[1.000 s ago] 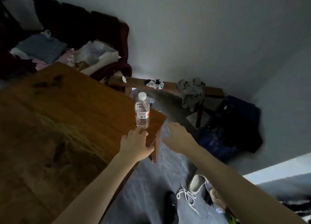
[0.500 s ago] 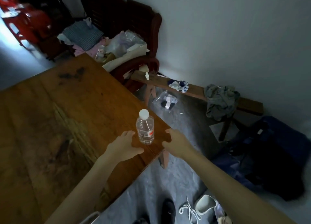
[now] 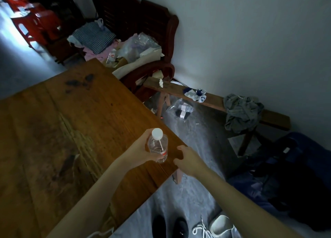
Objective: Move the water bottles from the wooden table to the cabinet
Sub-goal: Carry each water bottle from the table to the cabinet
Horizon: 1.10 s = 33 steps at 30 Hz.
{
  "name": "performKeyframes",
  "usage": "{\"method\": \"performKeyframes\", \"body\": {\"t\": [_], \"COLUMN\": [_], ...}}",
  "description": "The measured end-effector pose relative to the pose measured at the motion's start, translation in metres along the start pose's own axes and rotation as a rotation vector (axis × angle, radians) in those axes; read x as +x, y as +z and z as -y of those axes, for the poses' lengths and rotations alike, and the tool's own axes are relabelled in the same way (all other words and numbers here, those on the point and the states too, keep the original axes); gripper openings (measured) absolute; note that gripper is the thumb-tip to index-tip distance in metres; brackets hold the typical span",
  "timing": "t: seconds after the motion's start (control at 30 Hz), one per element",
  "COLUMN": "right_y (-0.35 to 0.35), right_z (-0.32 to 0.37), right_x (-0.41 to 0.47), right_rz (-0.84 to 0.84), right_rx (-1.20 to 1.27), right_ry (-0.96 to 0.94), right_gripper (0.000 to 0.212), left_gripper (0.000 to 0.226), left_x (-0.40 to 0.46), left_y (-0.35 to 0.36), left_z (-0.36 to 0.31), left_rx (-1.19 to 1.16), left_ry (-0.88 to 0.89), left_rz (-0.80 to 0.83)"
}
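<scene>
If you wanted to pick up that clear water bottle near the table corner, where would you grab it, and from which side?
Probably round the middle of the water bottle, from the side. It stands upright on the wooden table, and its round, straight body gives curled fingers a surer hold than the small white cap. The left hand wraps it this way from the left; the right hand holds nothing.

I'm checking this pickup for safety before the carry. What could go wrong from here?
The left hand grips the water bottle right at the corner of the wooden table, so a slip could send it to the floor. The right hand holds nothing and gives no support. A white shoe with loose laces lies near the person's feet: a possible trip hazard when walking off.
</scene>
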State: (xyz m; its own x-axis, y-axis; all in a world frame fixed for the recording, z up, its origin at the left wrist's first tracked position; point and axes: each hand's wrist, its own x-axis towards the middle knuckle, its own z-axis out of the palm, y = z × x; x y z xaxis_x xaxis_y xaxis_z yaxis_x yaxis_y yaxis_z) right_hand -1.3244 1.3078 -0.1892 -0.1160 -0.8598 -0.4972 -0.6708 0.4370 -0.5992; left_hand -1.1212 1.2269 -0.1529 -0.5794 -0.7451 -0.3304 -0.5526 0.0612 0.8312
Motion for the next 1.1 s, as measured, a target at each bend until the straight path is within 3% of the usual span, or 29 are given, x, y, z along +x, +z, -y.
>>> {"method": "performKeyframes", "body": {"t": [0.23, 0.53, 0.67, 0.73, 0.83, 1.1], "right_y": [0.004, -0.005, -0.011, -0.015, -0.022, -0.032], "right_z": [-0.002, -0.001, 0.001, -0.002, -0.001, 0.006], "right_x": [0.008, 0.001, -0.012, -0.017, -0.024, -0.032], "right_rz": [0.015, 0.075, 0.19, 0.278, 0.409, 0.61], "right_rx": [0.047, 0.354, 0.746, 0.99, 1.169, 1.308], "right_ry": [0.055, 0.131, 0.313, 0.406, 0.449, 0.304], "right_gripper": [0.068, 0.052, 0.027, 0.033, 0.038, 0.057], "left_gripper": [0.07, 0.071, 0.067, 0.068, 0.069, 0.066], "left_x": [0.01, -0.008, -0.025, -0.032, -0.042, -0.057], "left_y": [-0.003, 0.004, -0.005, -0.01, -0.015, -0.017], "left_z": [0.003, -0.012, -0.033, -0.045, -0.065, -0.096], "left_rx": [0.11, 0.243, 0.164, 0.129, 0.09, 0.08], "left_ry": [0.025, 0.091, 0.161, 0.208, 0.258, 0.315], "left_rz": [-0.119, -0.244, -0.32, -0.354, -0.368, -0.387]}}
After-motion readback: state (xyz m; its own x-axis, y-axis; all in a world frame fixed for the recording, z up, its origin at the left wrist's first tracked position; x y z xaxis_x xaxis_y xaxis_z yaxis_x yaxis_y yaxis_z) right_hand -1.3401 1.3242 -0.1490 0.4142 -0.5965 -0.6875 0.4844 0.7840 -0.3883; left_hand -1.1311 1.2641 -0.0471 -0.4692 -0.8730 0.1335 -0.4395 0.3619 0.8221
